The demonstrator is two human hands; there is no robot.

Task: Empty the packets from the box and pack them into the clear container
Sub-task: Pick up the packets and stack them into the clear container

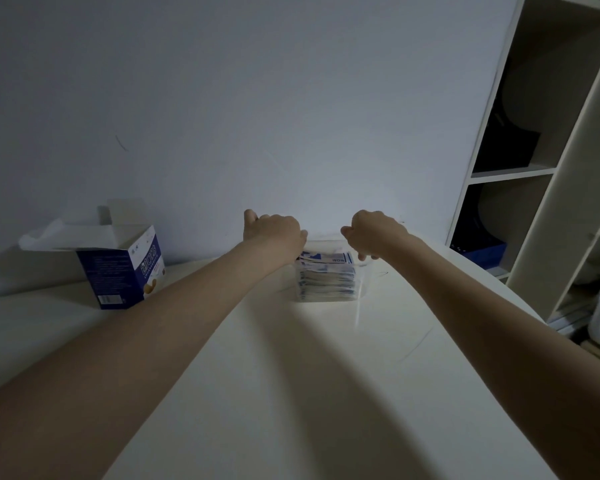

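**Head view: packing looks nearly finished**

From where I stand the job seems close to done — the blue box (125, 268) sits on the white table (291, 393) well off to the left, its top flaps thrown open, and no packets lie loose on the tabletop. Whether anything is left inside the box cannot be seen from this angle.

The packets (326, 278) are stacked flat inside the clear container (359, 289), which stands near the wall at the far side of the table, between the person's two outstretched arms. The stack reaches close to the rim.

Both hands are at the container's top. The left hand (274, 233) has its fingers curled, resting against the upper left edge. The right hand (374, 233) is likewise curled, with its fingertips down at the upper right rim. Whether either one truly grips the wall — or only touches it — I cannot tell.

What remains, I'd judge, is squaring up the stack or shifting the container. A shelf unit (534, 168) stands to the right.
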